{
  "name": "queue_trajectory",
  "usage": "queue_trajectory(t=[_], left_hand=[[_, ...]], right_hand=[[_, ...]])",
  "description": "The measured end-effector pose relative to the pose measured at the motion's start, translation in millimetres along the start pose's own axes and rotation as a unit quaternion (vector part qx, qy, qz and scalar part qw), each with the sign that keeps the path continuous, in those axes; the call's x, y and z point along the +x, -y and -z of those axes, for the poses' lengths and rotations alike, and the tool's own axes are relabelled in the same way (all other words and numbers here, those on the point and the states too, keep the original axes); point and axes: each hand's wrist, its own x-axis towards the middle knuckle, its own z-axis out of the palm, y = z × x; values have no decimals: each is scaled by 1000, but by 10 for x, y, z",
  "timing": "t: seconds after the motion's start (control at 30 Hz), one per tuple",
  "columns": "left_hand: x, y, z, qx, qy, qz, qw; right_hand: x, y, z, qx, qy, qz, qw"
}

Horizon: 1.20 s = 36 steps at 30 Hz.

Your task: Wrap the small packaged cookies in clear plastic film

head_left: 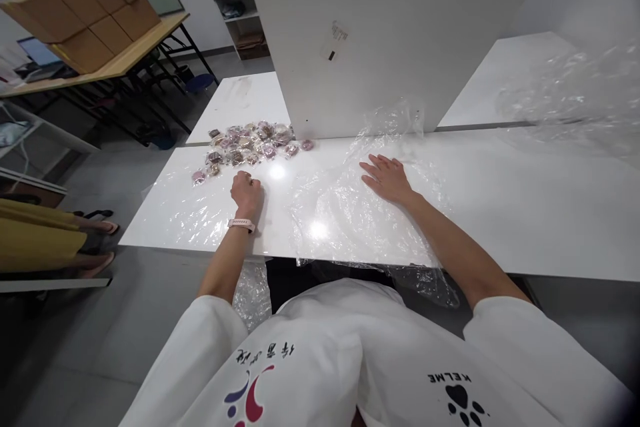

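My right hand (387,179) lies flat with its fingers spread on a crumpled, transparent plastic sheet (330,207) on the white table. My left hand (246,192) has its fingers curled in, resting on the tabletop left of that sheet. Whatever it may hold is hidden by the fingers. Just beyond it is a pile of small pieces in see-through wrappers (250,143), some pink and some brown. Another thin transparent film (193,213) spreads across the table's left end. Plastic also hangs over the front edge.
A white upright panel (380,40) stands behind the table (530,213). More transparent plastic (575,93) lies at the far right. Cardboard boxes (95,20) are stacked on a wooden desk at back left. A person's legs (93,240) show at the left edge.
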Motion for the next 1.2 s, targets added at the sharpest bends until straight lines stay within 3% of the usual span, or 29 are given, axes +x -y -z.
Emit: queue_trajectory(t=[0.1,0.2,0.3,0.4,0.5,0.6,0.73,0.83,0.9,0.97,1.07,1.2], left_hand=[[-216,-442,42,-62,24,-46,997],[-807,-1025,-119,-173,94,-229,953],[-1495,-1441,-460,-132,164,-404,890],[-1923,-1526,-786,-7,227,-529,818],[-2021,-1429,-934,48,256,-578,773],[-1960,-1342,-854,49,278,-565,775],[-1904,-1133,-450,24,307,-543,781],[-1951,-737,-120,17,316,-531,786],[-2007,-412,19,12,295,-512,807],[-2055,-128,85,-13,261,-491,831],[-2068,106,107,-79,212,-448,865],[-1998,107,132,-143,190,-403,884]], right_hand=[[6,-7,2,1,4,2,1000],[10,-6,9,2,3,1,1000],[6,6,22,5,3,-1,1000],[-3,22,28,4,10,2,1000],[12,26,25,5,17,-3,1000],[46,29,100,23,32,-11,999],[-139,120,483,122,45,-18,991],[-683,275,826,167,14,61,984],[-1219,359,930,166,-1,107,980],[-1797,374,894,157,-31,94,983],[-2537,269,675,95,-136,21,986],[-2951,191,394,-45,-142,-32,988]])
